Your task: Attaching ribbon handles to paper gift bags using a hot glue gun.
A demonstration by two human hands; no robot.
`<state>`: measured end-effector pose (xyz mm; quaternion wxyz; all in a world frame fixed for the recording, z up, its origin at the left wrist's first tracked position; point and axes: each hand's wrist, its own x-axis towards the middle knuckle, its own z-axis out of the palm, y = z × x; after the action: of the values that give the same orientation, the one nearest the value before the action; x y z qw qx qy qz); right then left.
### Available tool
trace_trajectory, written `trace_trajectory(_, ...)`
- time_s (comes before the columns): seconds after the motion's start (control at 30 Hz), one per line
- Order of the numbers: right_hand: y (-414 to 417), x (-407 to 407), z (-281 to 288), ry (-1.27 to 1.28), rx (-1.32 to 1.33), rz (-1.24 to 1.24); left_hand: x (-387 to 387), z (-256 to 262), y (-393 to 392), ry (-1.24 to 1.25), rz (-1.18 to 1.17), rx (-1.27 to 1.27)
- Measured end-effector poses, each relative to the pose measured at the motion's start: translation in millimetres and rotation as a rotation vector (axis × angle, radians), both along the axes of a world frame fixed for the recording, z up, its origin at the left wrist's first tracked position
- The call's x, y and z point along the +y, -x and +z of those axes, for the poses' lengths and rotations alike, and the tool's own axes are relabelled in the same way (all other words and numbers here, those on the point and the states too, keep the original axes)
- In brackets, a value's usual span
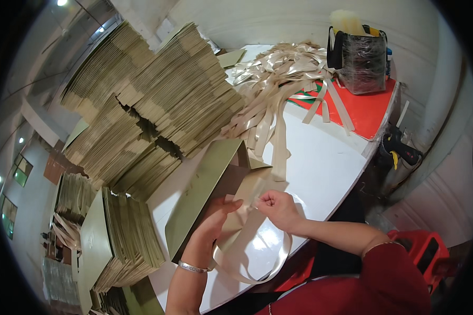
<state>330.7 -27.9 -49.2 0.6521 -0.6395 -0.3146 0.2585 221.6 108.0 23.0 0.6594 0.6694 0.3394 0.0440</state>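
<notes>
A folded olive-green cardboard piece (207,189) with a beige inner side stands tilted on the white tabletop. My left hand (220,212) is at its inner face, the thumb extended beside a small translucent strip; part of the fingers is hidden. My right hand (278,208) is closed, its fingertips pinching a thin, clear strip that looks like tape, close to the left thumb. A cream satin ribbon (278,267) loops below both hands and up to the cardboard. Where the ribbon meets the cardboard is partly hidden.
Tall stacks of folded green cardboard (173,90) rise at the left, with another stack (130,232) nearer. A heap of cream ribbons (280,67) lies at the back beside a red sheet (362,106) and a plastic-wrapped container (362,59). A black glue gun (404,149) hangs past the right edge.
</notes>
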Motion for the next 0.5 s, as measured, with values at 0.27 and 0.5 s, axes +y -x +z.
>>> trace_trajectory(0.27, 24, -6, 14, 0.064, 0.219, 0.001, -6, -1, 4, 0.085, -0.011, -0.050)
trace_trajectory(0.5, 18, -17, 20, 0.037, 0.361, 0.096, -34, 18, 6, -0.160, -0.114, 0.039)
